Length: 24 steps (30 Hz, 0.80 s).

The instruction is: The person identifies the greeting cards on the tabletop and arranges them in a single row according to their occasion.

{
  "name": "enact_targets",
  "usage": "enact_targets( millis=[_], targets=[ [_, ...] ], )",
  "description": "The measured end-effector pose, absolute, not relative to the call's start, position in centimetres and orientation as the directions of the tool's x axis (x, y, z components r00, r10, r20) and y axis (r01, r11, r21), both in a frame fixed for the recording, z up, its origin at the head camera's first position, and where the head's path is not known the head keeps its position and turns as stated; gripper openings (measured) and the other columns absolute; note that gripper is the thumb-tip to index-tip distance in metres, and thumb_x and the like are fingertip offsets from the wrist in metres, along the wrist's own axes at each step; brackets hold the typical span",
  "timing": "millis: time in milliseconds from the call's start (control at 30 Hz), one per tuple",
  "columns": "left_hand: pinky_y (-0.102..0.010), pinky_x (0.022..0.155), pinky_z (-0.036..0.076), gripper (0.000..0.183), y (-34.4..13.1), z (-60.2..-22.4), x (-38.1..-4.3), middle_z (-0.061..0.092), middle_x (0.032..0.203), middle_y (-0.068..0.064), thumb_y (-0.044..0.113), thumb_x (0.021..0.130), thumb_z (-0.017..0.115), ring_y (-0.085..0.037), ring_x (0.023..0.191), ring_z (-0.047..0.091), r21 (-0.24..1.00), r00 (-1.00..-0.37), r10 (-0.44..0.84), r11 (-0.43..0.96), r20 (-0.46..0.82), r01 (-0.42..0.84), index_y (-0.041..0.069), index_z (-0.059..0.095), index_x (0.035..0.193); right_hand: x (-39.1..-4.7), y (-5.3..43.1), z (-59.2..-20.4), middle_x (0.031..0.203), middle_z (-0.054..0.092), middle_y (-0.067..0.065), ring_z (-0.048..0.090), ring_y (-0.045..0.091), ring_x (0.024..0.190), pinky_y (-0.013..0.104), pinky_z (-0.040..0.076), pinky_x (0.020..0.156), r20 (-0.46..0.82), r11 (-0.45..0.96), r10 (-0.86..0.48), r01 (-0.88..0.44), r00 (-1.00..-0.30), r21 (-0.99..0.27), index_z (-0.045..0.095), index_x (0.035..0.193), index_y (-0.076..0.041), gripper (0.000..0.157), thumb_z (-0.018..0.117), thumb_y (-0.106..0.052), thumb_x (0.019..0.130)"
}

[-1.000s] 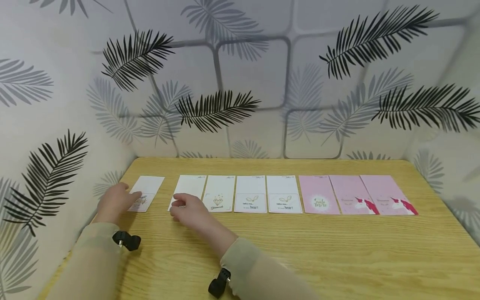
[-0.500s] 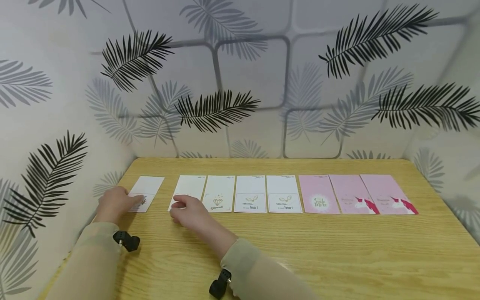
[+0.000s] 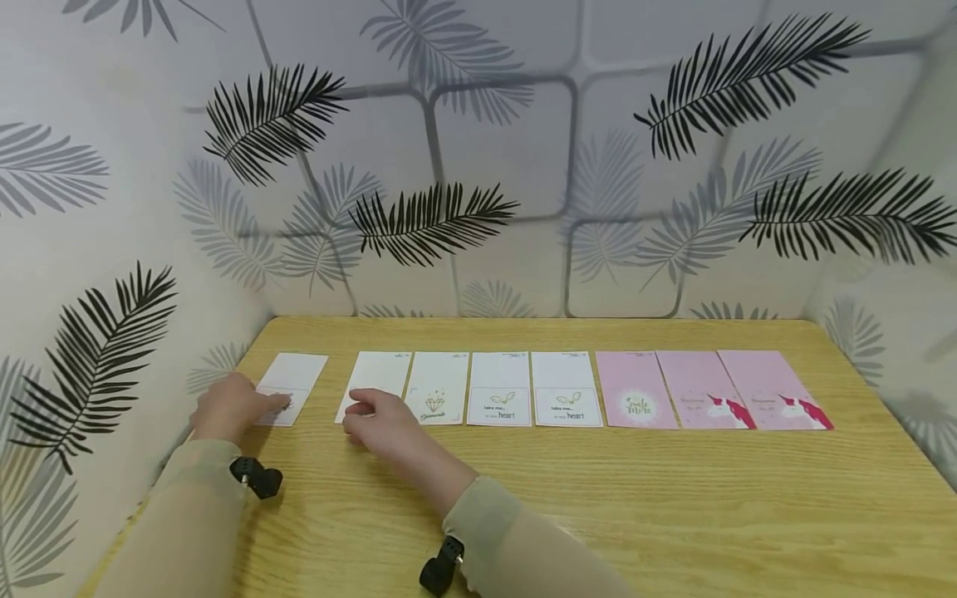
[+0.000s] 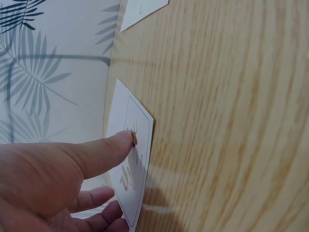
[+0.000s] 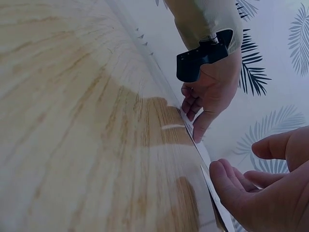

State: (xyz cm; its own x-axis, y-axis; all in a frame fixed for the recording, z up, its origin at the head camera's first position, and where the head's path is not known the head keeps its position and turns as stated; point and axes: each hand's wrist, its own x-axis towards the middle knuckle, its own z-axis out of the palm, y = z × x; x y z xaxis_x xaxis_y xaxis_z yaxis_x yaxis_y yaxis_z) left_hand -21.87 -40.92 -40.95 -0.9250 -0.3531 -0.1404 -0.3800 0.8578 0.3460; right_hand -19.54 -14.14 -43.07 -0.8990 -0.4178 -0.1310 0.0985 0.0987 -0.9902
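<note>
At the far left of the table, a white card [image 3: 302, 371] with gold lettering lies flat. My left hand [image 3: 226, 409] is over its left side. In the left wrist view the thumb [image 4: 108, 153] rests on the card's print, while the other fingertips are at its left edge. My right hand [image 3: 385, 422] hovers at a second white card [image 3: 377, 374], covering its lower part. Its fingers are loosely curled with nothing held; whether they touch that card is unclear. Just right of it lies a cream card [image 3: 439, 378] with a gold diamond.
Two white cards with wings and heart lettering [image 3: 499, 407] follow rightward, then a pink "Smile More" card [image 3: 635, 382] and two pink unicorn cards [image 3: 699, 382]. All lie in one row on the wooden table [image 3: 635, 507]. Patterned walls [image 3: 516, 266] stand behind and left.
My left thumb has come down and slightly right on the leftmost card's print. The right hand and the row of cards have stayed in place.
</note>
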Motion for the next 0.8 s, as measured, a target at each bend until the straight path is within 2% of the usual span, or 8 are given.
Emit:
enact_targets(
  millis=[100,233,367,500,633,800],
  targets=[
    [-0.061,0.082,0.046,0.059,-41.2,-41.1,-22.0,0.055,0.090,-0.016,0.047,0.095,0.083,-0.037,0.084,0.052,0.366,-0.919,-0.365,0.843,-0.151,-0.395,-0.003,0.052,0.097,-19.6,-14.1,-43.1,0.122,0.071,0.002,0.076,0.023,0.105,0.037,0.062,0.094,-0.130,0.082,-0.419,0.105,-0.899,-0.991,0.060,0.157,-0.005,0.054,0.069,-0.006,0.103],
    [-0.070,0.094,0.043,0.055,-41.6,-41.7,-22.2,0.060,0.108,-0.027,0.036,0.099,0.076,-0.045,0.097,0.057,0.388,-0.914,-0.375,0.827,-0.157,-0.406,-0.011,0.052,0.114,-19.5,-14.1,-43.0,0.123,0.071,0.004,0.076,0.023,0.105,0.036,0.062,0.094,-0.128,0.057,-0.413,0.115,-0.901,-0.992,0.060,0.157,-0.003,0.055,0.068,-0.003,0.102],
    [-0.065,0.095,0.047,0.042,-42.4,-42.6,-22.2,0.063,0.122,-0.034,0.020,0.103,0.063,-0.049,0.108,0.059,0.435,-0.908,-0.400,0.800,-0.124,-0.412,-0.016,0.059,0.124,-19.5,-14.3,-42.9,0.125,0.071,0.005,0.076,0.024,0.106,0.036,0.062,0.094,-0.128,0.054,-0.407,0.115,-0.904,-0.992,0.060,0.156,-0.003,0.055,0.067,-0.003,0.102],
    [-0.060,0.100,0.047,0.039,-43.1,-43.1,-22.0,0.060,0.131,-0.037,0.012,0.106,0.051,-0.049,0.113,0.057,0.550,-0.900,-0.421,0.729,-0.112,-0.409,-0.017,0.060,0.131,-19.5,-14.6,-42.9,0.129,0.071,0.007,0.077,0.027,0.108,0.036,0.062,0.095,-0.127,0.060,-0.409,0.113,-0.903,-0.992,0.060,0.157,-0.003,0.055,0.067,-0.003,0.102],
    [-0.058,0.100,0.046,0.041,-43.3,-42.8,-22.0,0.057,0.135,-0.037,0.011,0.109,0.046,-0.048,0.116,0.053,0.656,-0.898,-0.426,0.648,-0.109,-0.387,-0.018,0.058,0.135,-19.5,-15.0,-42.9,0.139,0.069,0.010,0.077,0.030,0.112,0.038,0.061,0.097,-0.124,0.071,-0.422,0.103,-0.898,-0.992,0.059,0.157,-0.003,0.054,0.067,-0.005,0.104],
    [-0.059,0.107,0.042,0.049,-42.8,-41.5,-21.7,0.047,0.152,-0.037,0.017,0.115,0.044,-0.047,0.126,0.048,0.753,-0.902,-0.400,0.542,-0.159,-0.373,-0.017,0.048,0.150,-19.4,-15.4,-42.7,0.156,0.062,0.007,0.076,0.028,0.119,0.045,0.059,0.099,-0.132,0.112,-0.451,0.091,-0.883,-0.990,0.057,0.160,-0.006,0.055,0.066,-0.011,0.106]
  ],
)
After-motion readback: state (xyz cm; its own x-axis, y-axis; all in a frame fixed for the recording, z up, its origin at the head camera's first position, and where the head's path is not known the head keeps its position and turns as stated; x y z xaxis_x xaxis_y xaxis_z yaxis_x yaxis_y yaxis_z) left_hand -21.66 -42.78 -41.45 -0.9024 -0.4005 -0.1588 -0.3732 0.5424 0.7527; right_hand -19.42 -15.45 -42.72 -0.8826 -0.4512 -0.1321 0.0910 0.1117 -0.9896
